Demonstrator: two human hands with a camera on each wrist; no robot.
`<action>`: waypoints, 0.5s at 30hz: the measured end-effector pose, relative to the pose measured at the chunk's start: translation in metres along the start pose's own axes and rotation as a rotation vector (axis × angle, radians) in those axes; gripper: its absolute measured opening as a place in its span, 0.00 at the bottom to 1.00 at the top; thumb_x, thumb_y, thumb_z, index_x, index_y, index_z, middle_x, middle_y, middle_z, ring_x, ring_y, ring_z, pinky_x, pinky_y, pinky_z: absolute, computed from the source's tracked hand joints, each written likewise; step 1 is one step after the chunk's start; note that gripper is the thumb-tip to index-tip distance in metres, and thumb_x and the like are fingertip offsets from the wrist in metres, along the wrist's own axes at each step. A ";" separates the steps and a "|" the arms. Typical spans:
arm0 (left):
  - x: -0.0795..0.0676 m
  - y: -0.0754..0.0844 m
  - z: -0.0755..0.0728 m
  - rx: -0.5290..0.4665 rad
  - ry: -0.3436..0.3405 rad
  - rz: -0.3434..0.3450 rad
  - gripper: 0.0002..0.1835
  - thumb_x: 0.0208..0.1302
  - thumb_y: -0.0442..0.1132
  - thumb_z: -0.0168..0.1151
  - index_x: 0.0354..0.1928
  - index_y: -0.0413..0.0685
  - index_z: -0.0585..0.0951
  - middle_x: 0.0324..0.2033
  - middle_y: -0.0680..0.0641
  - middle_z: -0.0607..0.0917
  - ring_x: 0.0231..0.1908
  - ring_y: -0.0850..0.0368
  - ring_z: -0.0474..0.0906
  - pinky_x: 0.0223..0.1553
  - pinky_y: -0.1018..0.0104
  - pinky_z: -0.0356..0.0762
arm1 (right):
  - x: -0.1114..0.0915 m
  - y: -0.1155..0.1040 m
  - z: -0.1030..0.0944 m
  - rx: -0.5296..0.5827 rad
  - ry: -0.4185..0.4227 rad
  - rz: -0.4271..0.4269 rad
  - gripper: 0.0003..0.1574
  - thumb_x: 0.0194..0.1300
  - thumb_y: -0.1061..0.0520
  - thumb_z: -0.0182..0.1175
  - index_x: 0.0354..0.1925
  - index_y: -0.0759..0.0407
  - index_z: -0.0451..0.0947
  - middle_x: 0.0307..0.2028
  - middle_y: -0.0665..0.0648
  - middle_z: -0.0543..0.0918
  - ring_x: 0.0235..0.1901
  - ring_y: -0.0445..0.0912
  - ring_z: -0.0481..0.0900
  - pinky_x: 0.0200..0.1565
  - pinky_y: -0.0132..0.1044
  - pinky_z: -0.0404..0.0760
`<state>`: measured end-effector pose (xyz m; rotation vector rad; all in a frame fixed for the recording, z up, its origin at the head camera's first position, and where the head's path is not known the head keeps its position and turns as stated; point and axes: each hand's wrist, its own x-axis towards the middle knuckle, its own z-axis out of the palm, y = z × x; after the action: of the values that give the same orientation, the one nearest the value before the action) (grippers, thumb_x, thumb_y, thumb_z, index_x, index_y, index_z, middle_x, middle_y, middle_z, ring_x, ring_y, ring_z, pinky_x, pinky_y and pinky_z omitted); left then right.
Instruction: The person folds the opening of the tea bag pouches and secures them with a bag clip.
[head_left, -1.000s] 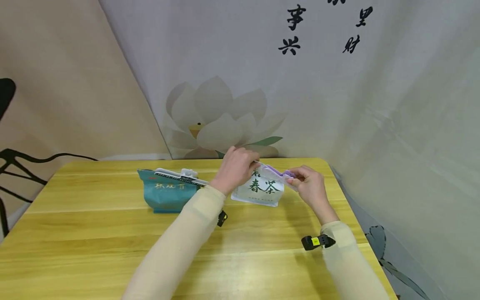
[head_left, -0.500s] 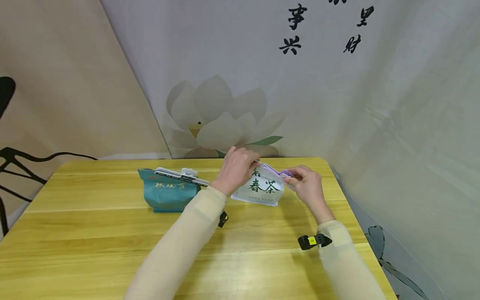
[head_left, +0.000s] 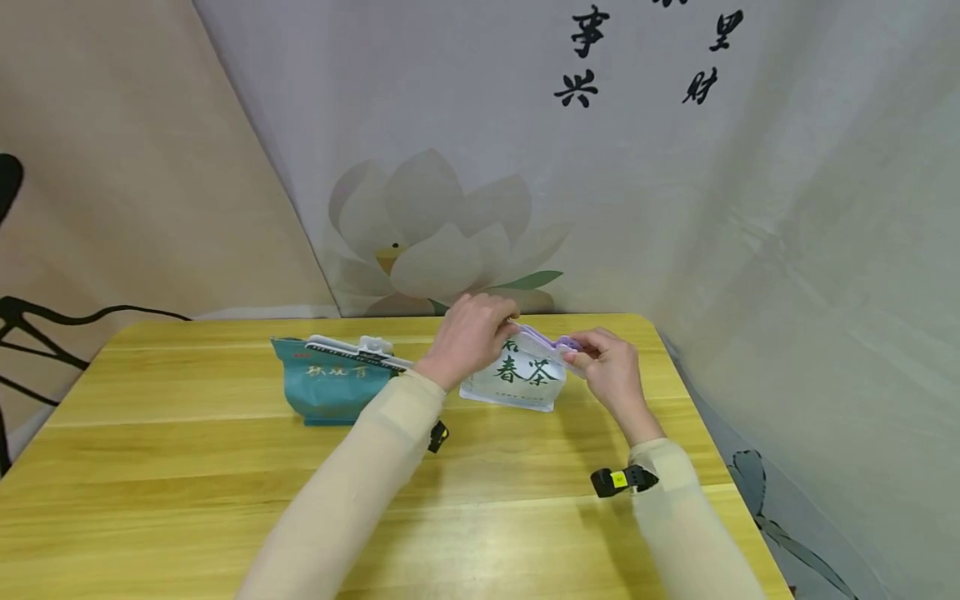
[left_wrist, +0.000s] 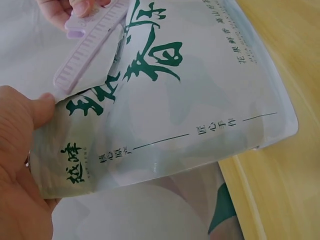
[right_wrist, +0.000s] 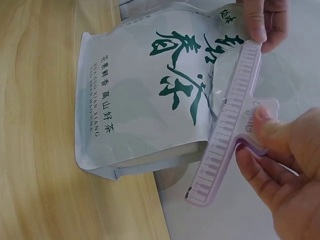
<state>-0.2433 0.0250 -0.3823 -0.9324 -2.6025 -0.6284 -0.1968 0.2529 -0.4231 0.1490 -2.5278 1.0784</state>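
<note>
A white tea bag (head_left: 517, 392) with green lettering stands on the table, right of centre. My left hand (head_left: 471, 337) pinches one end of its top edge; in the left wrist view the thumb and fingers lie on either side of that corner. With thumb and fingers, my right hand (head_left: 613, 371) grips the handles of a light purple bag clip (right_wrist: 225, 130) printed with piano keys. The clip's long bar lies along the folded top of the bag, one end right at the left thumb. In the right wrist view its other end sticks out past the bag's side.
Left of the white bag, a teal tea bag (head_left: 330, 387) stands with a white piano-key clip (head_left: 360, 352) across its top. Both are near the back of the wooden table (head_left: 225, 500). Behind hangs a curtain (head_left: 637, 208) with a lotus print.
My right hand has moved slightly left with the purple clip, towards the left hand. The left hand keeps its hold on the bag's corner, and both bags stand where they were.
</note>
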 end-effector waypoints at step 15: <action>-0.004 -0.006 0.004 -0.069 0.087 -0.004 0.05 0.73 0.37 0.65 0.37 0.47 0.86 0.33 0.52 0.88 0.36 0.54 0.79 0.44 0.57 0.76 | 0.001 -0.004 0.002 0.021 0.009 0.026 0.13 0.59 0.63 0.75 0.44 0.65 0.89 0.36 0.61 0.88 0.34 0.53 0.85 0.36 0.36 0.80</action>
<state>-0.2449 0.0206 -0.3889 -0.8998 -2.5207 -0.7474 -0.1976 0.2492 -0.4213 0.1166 -2.5181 1.1136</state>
